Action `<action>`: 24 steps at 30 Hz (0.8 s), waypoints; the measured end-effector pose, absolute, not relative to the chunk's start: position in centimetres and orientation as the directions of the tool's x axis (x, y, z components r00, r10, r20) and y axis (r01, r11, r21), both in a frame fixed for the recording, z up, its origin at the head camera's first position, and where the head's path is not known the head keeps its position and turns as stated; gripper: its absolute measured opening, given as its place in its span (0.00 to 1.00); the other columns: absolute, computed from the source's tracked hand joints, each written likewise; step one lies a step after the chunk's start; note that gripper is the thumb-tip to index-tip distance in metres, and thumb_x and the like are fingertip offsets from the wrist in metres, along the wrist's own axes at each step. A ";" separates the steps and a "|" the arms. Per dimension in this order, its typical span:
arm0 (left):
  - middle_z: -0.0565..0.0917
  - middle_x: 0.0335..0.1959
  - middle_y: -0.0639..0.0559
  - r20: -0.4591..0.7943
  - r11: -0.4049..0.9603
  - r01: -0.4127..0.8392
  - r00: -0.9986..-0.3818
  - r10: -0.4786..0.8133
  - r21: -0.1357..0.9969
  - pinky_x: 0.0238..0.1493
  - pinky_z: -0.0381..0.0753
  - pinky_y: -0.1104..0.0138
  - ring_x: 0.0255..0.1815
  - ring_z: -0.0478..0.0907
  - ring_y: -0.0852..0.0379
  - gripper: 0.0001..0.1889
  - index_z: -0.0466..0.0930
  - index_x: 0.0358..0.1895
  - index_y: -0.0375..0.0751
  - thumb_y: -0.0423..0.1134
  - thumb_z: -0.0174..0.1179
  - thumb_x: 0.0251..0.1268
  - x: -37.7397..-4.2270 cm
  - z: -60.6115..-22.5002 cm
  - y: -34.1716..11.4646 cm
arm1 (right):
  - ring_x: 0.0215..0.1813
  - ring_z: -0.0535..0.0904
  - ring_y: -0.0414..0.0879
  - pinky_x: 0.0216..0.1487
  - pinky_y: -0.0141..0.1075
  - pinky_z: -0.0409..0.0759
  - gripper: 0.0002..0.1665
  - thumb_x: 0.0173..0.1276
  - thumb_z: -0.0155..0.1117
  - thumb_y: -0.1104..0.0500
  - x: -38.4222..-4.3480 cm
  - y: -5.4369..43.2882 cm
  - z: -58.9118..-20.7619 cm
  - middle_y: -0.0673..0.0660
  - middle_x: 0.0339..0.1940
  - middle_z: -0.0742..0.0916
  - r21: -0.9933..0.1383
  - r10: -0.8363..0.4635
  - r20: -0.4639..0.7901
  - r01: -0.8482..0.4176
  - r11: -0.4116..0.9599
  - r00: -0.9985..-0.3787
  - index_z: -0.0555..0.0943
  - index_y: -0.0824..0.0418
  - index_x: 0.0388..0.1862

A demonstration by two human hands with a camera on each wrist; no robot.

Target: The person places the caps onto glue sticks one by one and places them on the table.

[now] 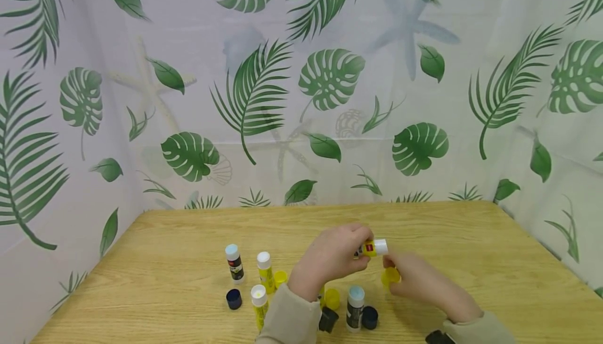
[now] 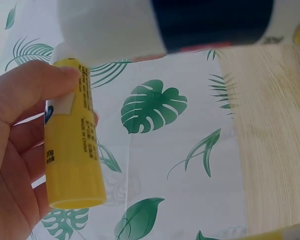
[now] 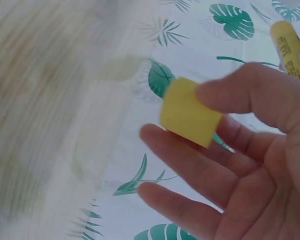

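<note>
My left hand (image 1: 330,257) grips a yellow glue stick (image 2: 76,150) above the table, its white end pointing right in the head view. Thumb and fingers wrap the labelled barrel in the left wrist view. Just to the right, my right hand (image 1: 419,278) pinches a yellow cap (image 3: 190,112) between thumb and fingers, while its other fingers spread out below. The cap is apart from the glue stick. A black-labelled glue stick (image 1: 355,310) with a pale blue top stands on the table below the hands, a dark cap (image 1: 370,318) beside it.
To the left stand another black-labelled glue stick (image 1: 234,264) and yellow glue sticks (image 1: 265,270) with white tops. A dark cap (image 1: 233,299) and yellow caps (image 1: 332,298) lie among them on the wooden table (image 1: 165,260). A leaf-print cloth (image 1: 282,98) hangs behind.
</note>
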State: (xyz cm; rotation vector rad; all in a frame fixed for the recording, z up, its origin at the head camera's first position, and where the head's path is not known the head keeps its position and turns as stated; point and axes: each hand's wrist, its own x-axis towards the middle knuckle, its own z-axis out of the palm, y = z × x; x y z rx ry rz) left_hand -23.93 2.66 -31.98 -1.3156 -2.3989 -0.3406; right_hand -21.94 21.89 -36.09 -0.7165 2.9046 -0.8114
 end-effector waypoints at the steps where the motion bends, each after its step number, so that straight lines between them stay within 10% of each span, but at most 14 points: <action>1: 0.75 0.30 0.59 0.444 0.531 0.847 -0.486 0.753 0.025 0.26 0.65 0.82 0.21 0.65 0.70 0.11 0.75 0.37 0.44 0.38 0.64 0.50 -23.9 -32.0 2.7 | 0.31 0.71 0.45 0.30 0.38 0.71 0.21 0.43 0.63 0.72 -21.9 21.8 -36.0 0.55 0.31 0.78 -0.494 -0.430 0.101 -0.420 0.761 -0.897 0.70 0.68 0.39; 24: 0.75 0.29 0.60 0.459 0.516 0.857 -0.457 0.762 -0.004 0.26 0.65 0.83 0.21 0.65 0.70 0.11 0.75 0.36 0.44 0.39 0.64 0.49 -23.9 -32.2 2.8 | 0.32 0.76 0.46 0.27 0.32 0.75 0.16 0.48 0.63 0.71 -21.1 21.1 -34.4 0.55 0.32 0.79 -0.523 -0.298 0.335 -0.439 0.731 -0.894 0.70 0.63 0.36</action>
